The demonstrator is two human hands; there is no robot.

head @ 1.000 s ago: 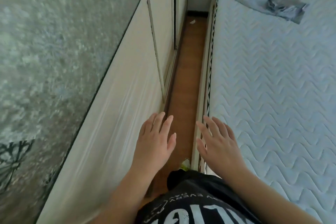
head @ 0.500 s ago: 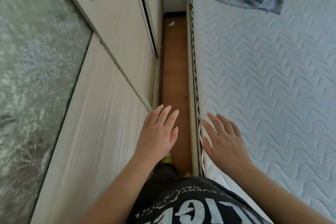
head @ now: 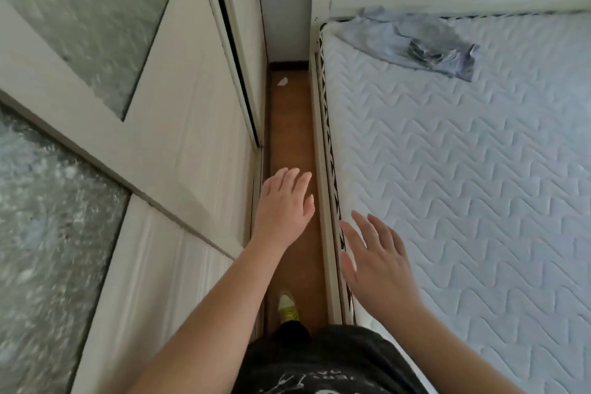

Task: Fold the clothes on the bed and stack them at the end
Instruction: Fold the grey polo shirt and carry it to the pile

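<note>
Now both hands reach forward, left hand [head: 284, 208] and right hand [head: 375, 261], fingers spread, holding nothing.

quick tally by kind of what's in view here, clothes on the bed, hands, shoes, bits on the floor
Clothes on the mattress: 1, a crumpled blue garment at the far corner
Hands: 2, left hand and right hand, both empty with fingers spread
Shoes: 1, a yellow-green shoe
Floor bits: 1, a white scrap
Total: 5
</note>
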